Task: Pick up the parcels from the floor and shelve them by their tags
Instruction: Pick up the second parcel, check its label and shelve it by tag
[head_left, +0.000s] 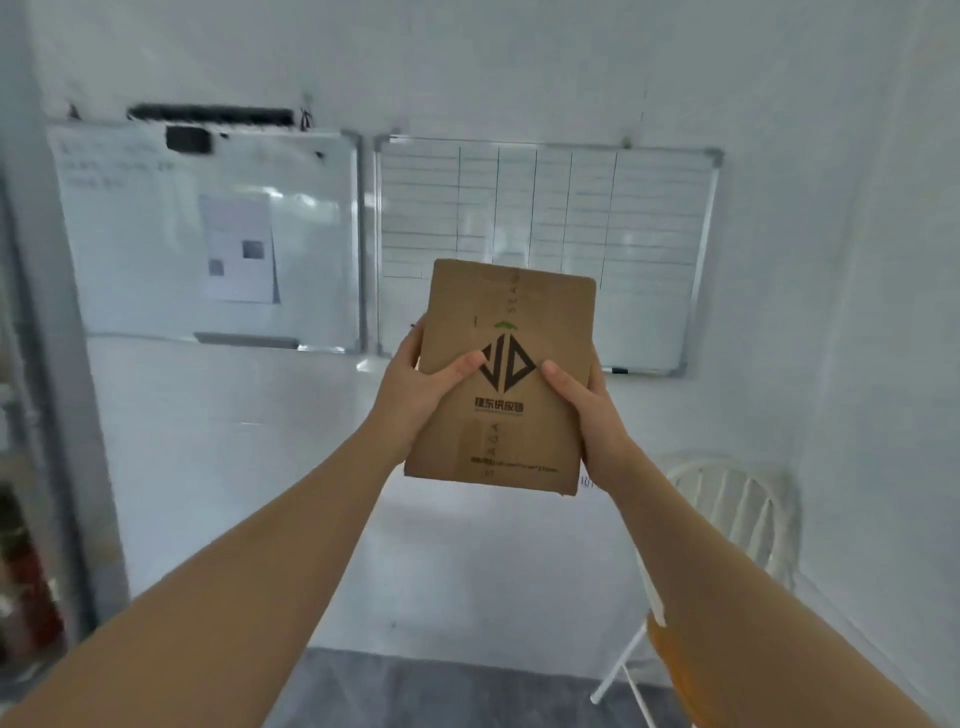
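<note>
A brown cardboard parcel (511, 312) with a black diamond logo and printed text is held up in front of me at arm's length, its broad face turned toward me. My left hand (418, 384) grips its left edge, thumb across the front. My right hand (589, 410) grips the right edge, thumb on the front as well. No tag shows on the visible face. The parcel's back is hidden.
Two whiteboards hang on the white wall ahead, a plain whiteboard (156, 234) on the left and a gridded whiteboard (649, 234) on the right. A white folding chair (737, 514) stands at the lower right. A shelf upright (47, 415) runs down the left edge. Grey floor (441, 691) lies below.
</note>
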